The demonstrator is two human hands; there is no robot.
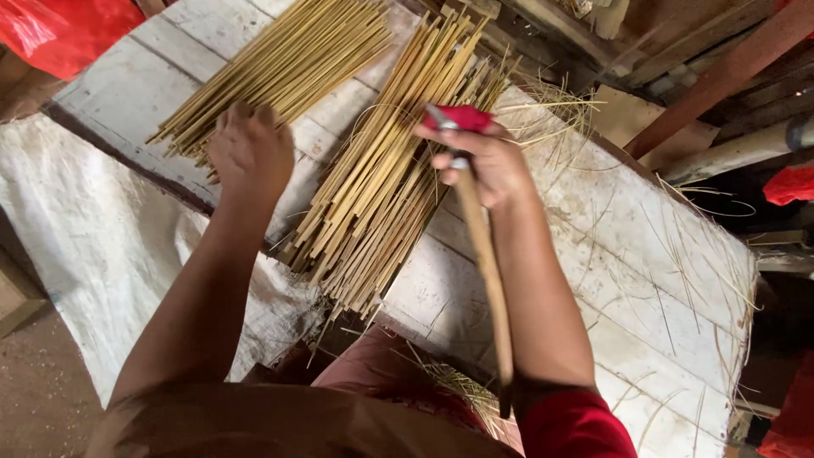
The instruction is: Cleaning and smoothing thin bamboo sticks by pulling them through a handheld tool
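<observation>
Strips (381, 182): a loose pile of split yellow strips lay fanned across the board (610, 229), between the two hands, its near ends overhanging the board's front edge.
Right hand (483, 165): was clamped around a knife (485, 254), at the pile's right edge; a red wrap (462, 117) sat at the top of the fist.
Knife: its long wooden handle ran back along the forearm toward the red sleeve (572, 424); the blade's tip showed just above the fingers.
Left hand (250, 153): rested knuckles up, fingers curled, on the near end of a second bundle (288, 68); whether it gripped any strip could not be told.
Second bundle: lay to the left of the pile, well sorted, slanting toward the upper right.
Board: white, worn planks, littered with thin fibres (687, 254) on its right part.
Sack (102, 246): pale woven cloth spread under the board's left side.
Surroundings: red plastic (64, 30) at the upper left; timber offcuts (678, 76) at the upper right.
</observation>
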